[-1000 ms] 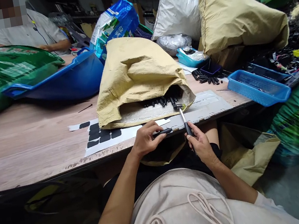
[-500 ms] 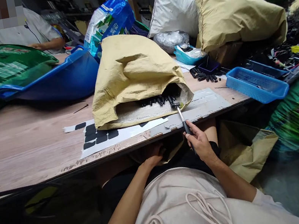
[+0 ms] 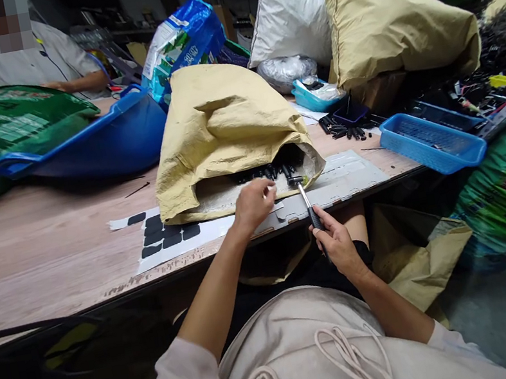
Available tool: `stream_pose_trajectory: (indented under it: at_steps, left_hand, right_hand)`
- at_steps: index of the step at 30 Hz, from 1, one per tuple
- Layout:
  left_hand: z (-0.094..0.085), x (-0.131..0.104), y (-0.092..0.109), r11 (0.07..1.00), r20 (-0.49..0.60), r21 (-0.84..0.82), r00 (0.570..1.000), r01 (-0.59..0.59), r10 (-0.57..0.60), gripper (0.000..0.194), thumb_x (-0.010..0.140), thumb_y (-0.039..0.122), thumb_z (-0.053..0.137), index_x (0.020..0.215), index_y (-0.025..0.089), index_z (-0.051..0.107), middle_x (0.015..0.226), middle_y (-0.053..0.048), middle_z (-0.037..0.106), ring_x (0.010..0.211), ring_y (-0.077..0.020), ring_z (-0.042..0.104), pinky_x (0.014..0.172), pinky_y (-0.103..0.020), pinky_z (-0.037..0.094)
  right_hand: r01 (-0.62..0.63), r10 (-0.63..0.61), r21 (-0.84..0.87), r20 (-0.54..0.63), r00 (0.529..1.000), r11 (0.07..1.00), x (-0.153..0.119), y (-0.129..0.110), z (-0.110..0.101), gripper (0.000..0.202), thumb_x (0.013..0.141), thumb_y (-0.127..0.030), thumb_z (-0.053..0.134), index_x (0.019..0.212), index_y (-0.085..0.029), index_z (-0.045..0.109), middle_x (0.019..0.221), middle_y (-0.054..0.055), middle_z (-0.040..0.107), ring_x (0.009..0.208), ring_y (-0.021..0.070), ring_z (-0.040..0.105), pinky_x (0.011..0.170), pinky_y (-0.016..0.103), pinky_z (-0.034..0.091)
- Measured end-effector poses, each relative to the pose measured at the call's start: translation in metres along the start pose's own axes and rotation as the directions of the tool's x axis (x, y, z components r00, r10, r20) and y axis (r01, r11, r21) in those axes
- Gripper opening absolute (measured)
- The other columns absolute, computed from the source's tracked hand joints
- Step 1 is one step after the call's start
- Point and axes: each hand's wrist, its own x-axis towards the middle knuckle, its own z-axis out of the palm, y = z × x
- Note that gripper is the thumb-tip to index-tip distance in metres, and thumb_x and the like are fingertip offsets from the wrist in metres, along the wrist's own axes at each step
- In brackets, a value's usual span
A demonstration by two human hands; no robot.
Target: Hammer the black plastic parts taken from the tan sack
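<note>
My right hand (image 3: pixel 335 240) is wrapped round the black grip of a small hammer (image 3: pixel 304 197). Its shaft is metal, and its dark head with a yellow-green end rests at the mouth of a tan paper sack (image 3: pixel 225 116). The sack lies on the table with its opening towards me. Inside the opening are several small black parts (image 3: pixel 285 169). At the sack's lower edge, left of the hammer head, my left hand (image 3: pixel 255 202) has its fingers curled together. Whatever is between those fingertips is too small to make out.
A sheet with black stickers (image 3: pixel 170 235) lies under the sack's left corner. To the right are a blue basket (image 3: pixel 436 144) and loose black pieces (image 3: pixel 345 129). A blue scoop-shaped tub (image 3: pixel 93 146) stands left. More full sacks (image 3: pixel 399 20) are behind. A co-worker (image 3: pixel 62 53) sits across the table.
My left hand has risen from below the table edge to the sack's opening. The right hand keeps the hammer in nearly the same place.
</note>
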Motion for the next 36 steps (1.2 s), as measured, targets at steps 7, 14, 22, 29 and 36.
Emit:
stream_pose_trajectory:
  at_steps: [7, 14, 22, 29, 36]
  left_hand:
    - [-0.004, 0.069, -0.021, 0.929, -0.02, 0.294, 0.973, 0.224, -0.228, 0.047, 0.097, 0.022, 0.057, 0.14, 0.028, 0.075, 0.138, -0.013, 0.072, 0.127, -0.0379, 0.068, 0.101, -0.046, 0.057]
    - [0.013, 0.08, 0.0, 0.903, -0.126, 0.268, 0.941, 0.336, -0.313, 0.042, 0.097, 0.044, 0.065, 0.131, 0.022, 0.08, 0.134, -0.015, 0.075, 0.126, -0.0355, 0.07, 0.1, -0.043, 0.057]
    - [0.022, 0.089, 0.017, 0.865, -0.151, 0.166, 0.879, 0.474, -0.453, 0.041, 0.089, 0.053, 0.069, 0.11, 0.023, 0.087, 0.116, -0.015, 0.083, 0.118, -0.0378, 0.075, 0.093, -0.043, 0.058]
    - [0.025, 0.089, 0.01, 0.869, -0.175, 0.098, 0.868, 0.485, -0.465, 0.035, 0.092, 0.052, 0.071, 0.1, 0.021, 0.087, 0.113, -0.019, 0.083, 0.114, -0.0416, 0.075, 0.092, -0.049, 0.056]
    - [0.013, 0.051, -0.019, 0.95, -0.179, -0.061, 0.933, 0.307, -0.313, 0.031, 0.093, 0.036, 0.067, 0.108, 0.021, 0.089, 0.11, -0.01, 0.085, 0.107, -0.0297, 0.076, 0.093, -0.037, 0.056]
  right_hand:
    - [-0.03, 0.03, 0.025, -0.003, 1.0, 0.999, -0.002, -0.002, 0.001, 0.086, 0.078, -0.04, 0.079, 0.159, -0.019, 0.062, 0.091, 0.003, 0.072, 0.058, 0.0103, 0.043, 0.049, 0.025, 0.036]
    - [-0.036, 0.036, 0.039, -0.003, 0.999, 0.999, -0.003, -0.001, 0.002, 0.086, 0.079, -0.04, 0.079, 0.16, -0.019, 0.062, 0.088, 0.002, 0.072, 0.057, 0.0103, 0.042, 0.048, 0.024, 0.034]
    - [-0.043, 0.043, 0.048, 0.0, 0.999, 0.998, -0.004, -0.002, 0.002, 0.086, 0.078, -0.04, 0.079, 0.16, -0.02, 0.062, 0.088, 0.002, 0.072, 0.058, 0.0107, 0.042, 0.049, 0.024, 0.035]
    - [-0.048, 0.049, 0.059, -0.001, 0.999, 0.997, -0.004, -0.003, 0.003, 0.085, 0.077, -0.039, 0.079, 0.158, -0.021, 0.063, 0.091, 0.002, 0.072, 0.059, 0.0105, 0.043, 0.05, 0.025, 0.036]
    - [-0.052, 0.051, 0.052, 0.003, 0.999, 0.997, -0.004, -0.003, 0.003, 0.086, 0.077, -0.041, 0.08, 0.159, -0.019, 0.062, 0.085, 0.001, 0.069, 0.058, 0.011, 0.042, 0.049, 0.025, 0.034]
